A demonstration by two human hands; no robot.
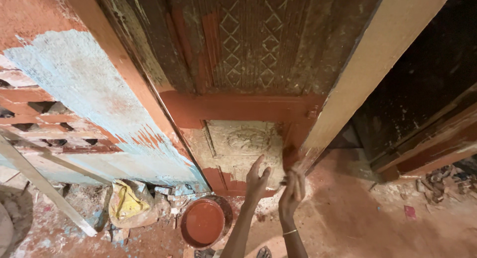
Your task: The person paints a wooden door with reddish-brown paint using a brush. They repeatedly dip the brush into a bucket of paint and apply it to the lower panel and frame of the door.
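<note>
A carved wooden door [248,54] stands in front of me, partly coated in red-brown paint. My left hand [256,181] rests with fingers spread against the door's lower carved panel [246,141]. My right hand [292,191], with a bangle on the wrist, grips a paintbrush [289,156] whose bristles touch the door's lower right edge. The brush is blurred. A round bowl of red-brown paint [203,222] sits on the floor just left of my arms.
A peeling pale blue and red wall [84,89] is on the left. A yellow bag [128,203] and rubble lie at its foot. A pale wooden plank [44,186] leans at far left. A cream door frame [377,54] and dark opening are on the right.
</note>
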